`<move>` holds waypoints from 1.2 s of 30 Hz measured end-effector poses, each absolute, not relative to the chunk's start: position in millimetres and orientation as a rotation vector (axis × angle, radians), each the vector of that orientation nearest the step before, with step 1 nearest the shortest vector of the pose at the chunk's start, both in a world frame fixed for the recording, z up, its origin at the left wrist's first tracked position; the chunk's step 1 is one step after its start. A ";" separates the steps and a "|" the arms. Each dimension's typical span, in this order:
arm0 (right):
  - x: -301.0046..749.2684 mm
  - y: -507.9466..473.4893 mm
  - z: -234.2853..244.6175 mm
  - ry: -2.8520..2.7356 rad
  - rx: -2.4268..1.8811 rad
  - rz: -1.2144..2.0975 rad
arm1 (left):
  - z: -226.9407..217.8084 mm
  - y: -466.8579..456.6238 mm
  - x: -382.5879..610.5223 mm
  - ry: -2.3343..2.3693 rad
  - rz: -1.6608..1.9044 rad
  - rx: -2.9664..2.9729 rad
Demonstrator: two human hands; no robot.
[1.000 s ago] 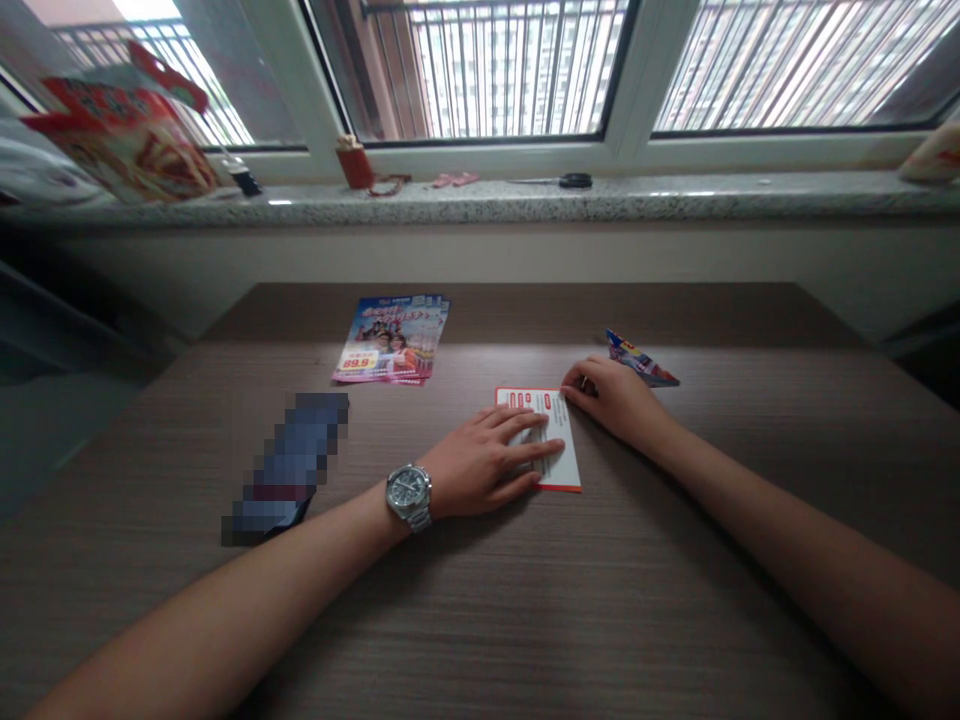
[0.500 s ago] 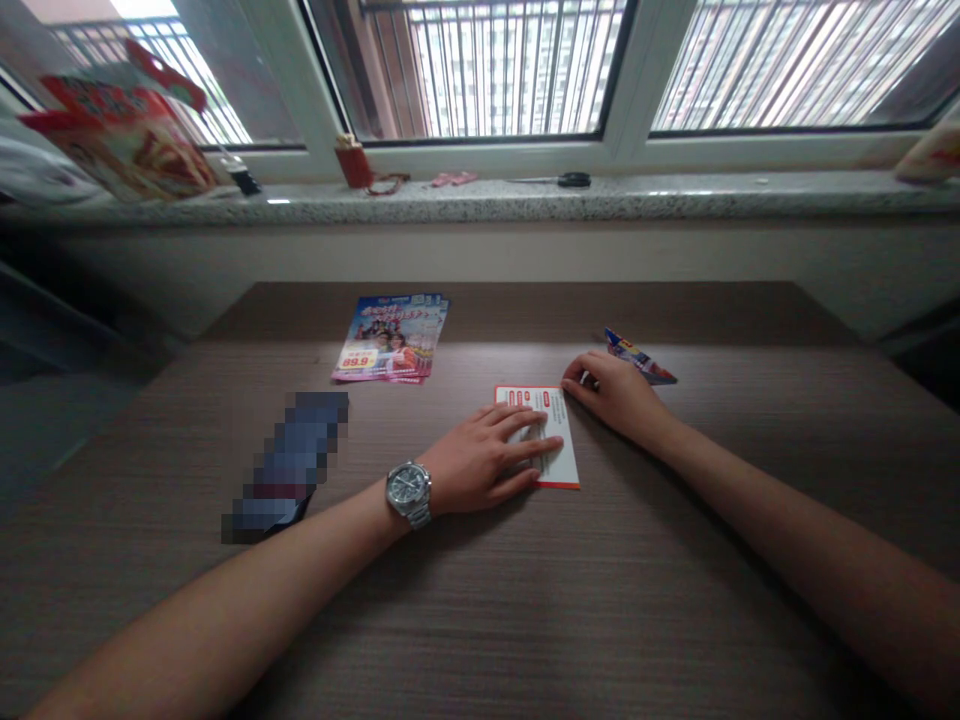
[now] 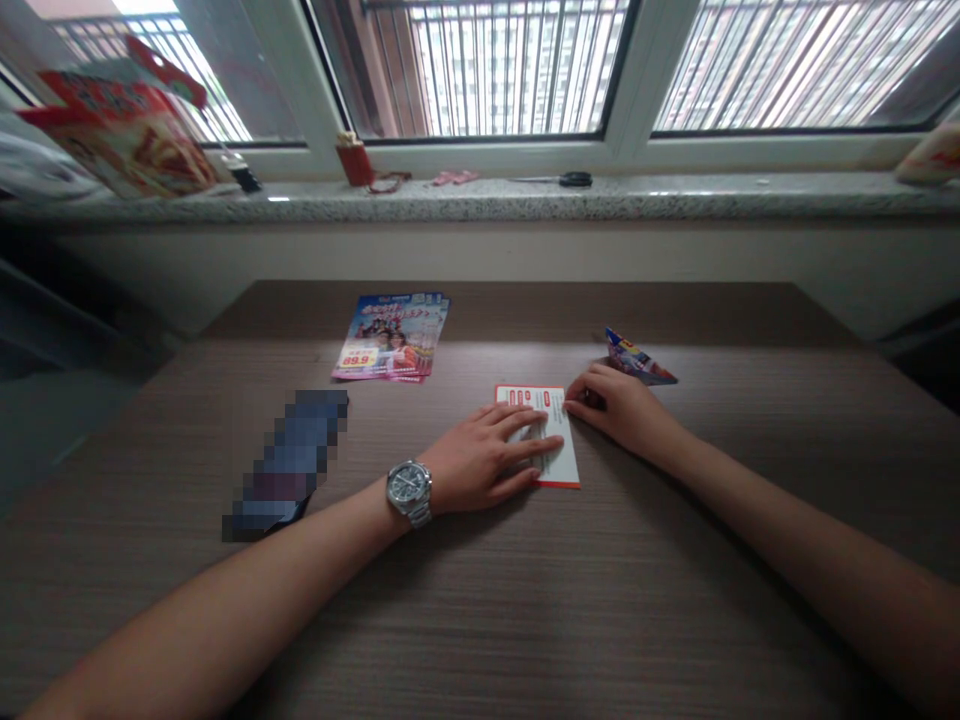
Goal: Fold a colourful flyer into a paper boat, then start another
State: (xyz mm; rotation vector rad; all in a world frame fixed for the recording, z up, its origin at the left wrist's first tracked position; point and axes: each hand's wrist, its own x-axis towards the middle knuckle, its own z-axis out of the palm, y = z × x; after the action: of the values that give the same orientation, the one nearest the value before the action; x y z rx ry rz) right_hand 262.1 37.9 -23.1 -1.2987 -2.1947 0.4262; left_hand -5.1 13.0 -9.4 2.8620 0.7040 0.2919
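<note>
Both hands rest on a brown wood-grain desk [image 3: 600,610]. The open left hand [image 3: 480,465], wearing a steel wristwatch [image 3: 409,492], lies flat, fingers spread, on a white red-edged rectangular card [image 3: 562,468]. The curled right hand [image 3: 622,412] meets the card's right edge; any grip is hard to tell. A folded glossy leaflet [image 3: 637,360] lies just beyond.

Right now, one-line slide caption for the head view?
Left hand lies flat on a white, red-printed rectangular card on a brown woodgrain table, right hand at the card's edge.
</note>
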 end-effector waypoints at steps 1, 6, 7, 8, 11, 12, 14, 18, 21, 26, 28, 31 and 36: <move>262.3 35.4 -23.1 -2.200 -1.296 0.434 | -9.5 13.0 -5.2 0.702 0.293 2.859; 261.8 20.2 -21.6 -2.228 -1.284 0.495 | -11.2 13.3 -5.4 0.694 0.308 2.850; 261.5 16.9 -21.2 -2.230 -1.279 0.508 | -11.6 13.3 -5.4 0.691 0.315 2.848; 261.3 13.7 -20.7 -2.232 -1.273 0.520 | -11.8 13.4 -5.4 0.690 0.321 2.846; 260.7 4.9 -19.1 -2.249 -1.258 0.528 | -11.8 13.4 -5.2 0.691 0.324 2.844; 260.5 2.1 -18.3 -2.252 -1.256 0.527 | -11.6 13.3 -5.1 0.690 0.322 2.845; 259.7 -3.2 -16.7 -2.260 -1.254 0.521 | -11.1 13.2 -4.9 0.689 0.316 2.850; 257.8 -13.8 -13.9 -2.282 -1.234 0.523 | -10.6 12.9 -4.7 0.687 0.307 2.858; 257.0 -21.9 -13.3 -2.301 -1.233 0.550 | -10.8 12.9 -4.7 0.693 0.303 2.857; 257.2 -34.2 -14.0 -2.323 -1.216 0.593 | -10.5 13.2 -4.7 0.686 0.311 2.849; 257.1 -38.3 -14.0 -2.324 -1.204 0.598 | -10.1 13.0 -4.6 0.688 0.303 2.850; 256.9 -43.0 -13.9 -2.332 -1.194 0.605 | -9.6 12.7 -4.5 0.688 0.297 2.849; 259.2 -45.8 -13.6 -2.341 -1.182 0.624 | -9.6 12.6 -4.7 0.683 0.326 2.839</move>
State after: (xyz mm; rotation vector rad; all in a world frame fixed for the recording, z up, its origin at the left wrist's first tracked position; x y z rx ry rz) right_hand 259.2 -45.8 -13.6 -1.1820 -2.3405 0.6239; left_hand -4.7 12.6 -9.6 2.8394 0.6829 0.3263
